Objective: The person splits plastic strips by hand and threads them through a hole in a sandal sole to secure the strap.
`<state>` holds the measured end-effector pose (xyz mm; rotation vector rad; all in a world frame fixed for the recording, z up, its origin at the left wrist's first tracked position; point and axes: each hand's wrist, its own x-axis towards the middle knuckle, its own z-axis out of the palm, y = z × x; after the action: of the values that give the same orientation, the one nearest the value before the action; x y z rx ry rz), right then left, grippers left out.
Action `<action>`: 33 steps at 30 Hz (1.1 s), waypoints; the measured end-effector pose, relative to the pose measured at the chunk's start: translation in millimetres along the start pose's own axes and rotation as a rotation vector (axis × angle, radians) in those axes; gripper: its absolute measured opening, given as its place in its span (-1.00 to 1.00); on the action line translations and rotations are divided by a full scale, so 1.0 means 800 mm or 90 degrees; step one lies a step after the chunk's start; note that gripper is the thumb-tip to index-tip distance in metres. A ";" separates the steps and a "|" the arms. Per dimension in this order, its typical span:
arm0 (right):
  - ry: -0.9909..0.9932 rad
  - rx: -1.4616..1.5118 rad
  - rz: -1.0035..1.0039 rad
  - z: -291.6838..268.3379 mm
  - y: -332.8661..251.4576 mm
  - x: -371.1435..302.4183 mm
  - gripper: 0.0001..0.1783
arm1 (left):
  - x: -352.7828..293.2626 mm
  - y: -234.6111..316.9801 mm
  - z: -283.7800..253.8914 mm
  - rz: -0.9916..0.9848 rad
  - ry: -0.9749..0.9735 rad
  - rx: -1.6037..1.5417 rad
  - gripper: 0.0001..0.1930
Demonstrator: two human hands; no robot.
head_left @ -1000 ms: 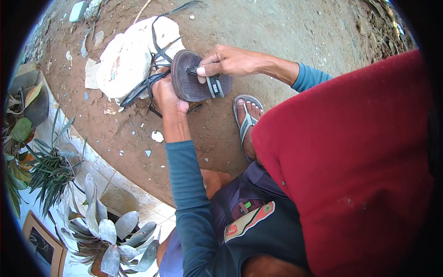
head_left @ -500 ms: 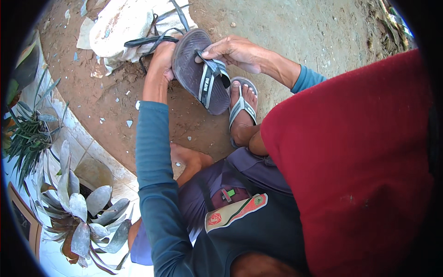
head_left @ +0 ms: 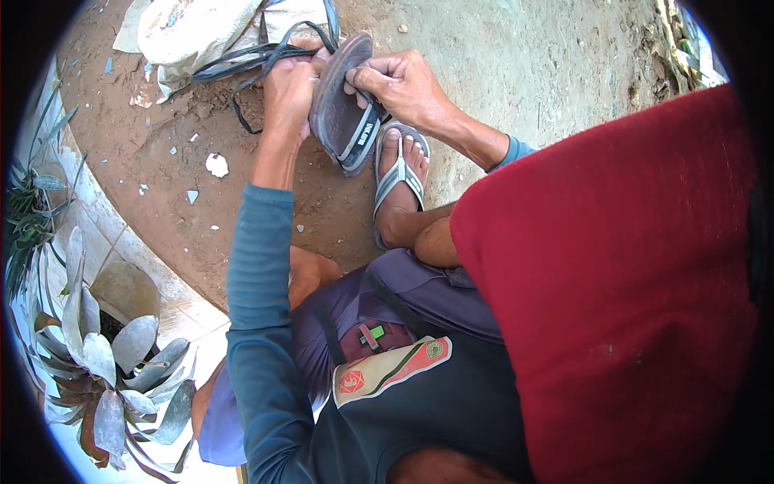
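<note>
A worn grey flip-flop sandal [head_left: 343, 113] is held up on its edge above the dirt ground. My left hand [head_left: 289, 90] grips its left side and sole. My right hand [head_left: 401, 85] pinches the sandal's strap near the toe end. Just below the held sandal, my foot [head_left: 401, 194] rests on the ground in a matching grey flip-flop. Behind the hands, dark rubber straps [head_left: 258, 60] lie across a white sack [head_left: 193, 32].
The brown dirt ground [head_left: 524, 64] stretches to the right, with small white scraps [head_left: 216, 165] on the left. A low tiled ledge [head_left: 121, 250] curves along the left, with a pale succulent plant [head_left: 105, 355] and a green plant [head_left: 28, 218].
The view has tilted so the hands and sandal sit higher in the picture. The sandal has turned more upright, and my right hand has shifted to its strap.
</note>
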<state>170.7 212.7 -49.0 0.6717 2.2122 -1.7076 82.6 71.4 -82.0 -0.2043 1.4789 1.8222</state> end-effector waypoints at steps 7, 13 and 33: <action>0.097 0.019 0.006 0.010 0.010 -0.026 -0.65 | -0.025 -0.053 0.019 0.134 0.068 -0.012 -0.88; 0.032 0.159 0.001 0.003 0.028 -0.039 -0.68 | -0.040 -0.063 0.036 0.183 0.104 -0.006 -0.87; -0.202 -0.008 0.072 -0.081 0.011 -0.018 -0.65 | -0.065 -0.048 0.063 0.009 0.104 -0.242 -0.81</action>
<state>192.4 274.1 -32.0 0.4737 1.9283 -1.6170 160.2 93.7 -66.9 -0.5405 1.2275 2.1279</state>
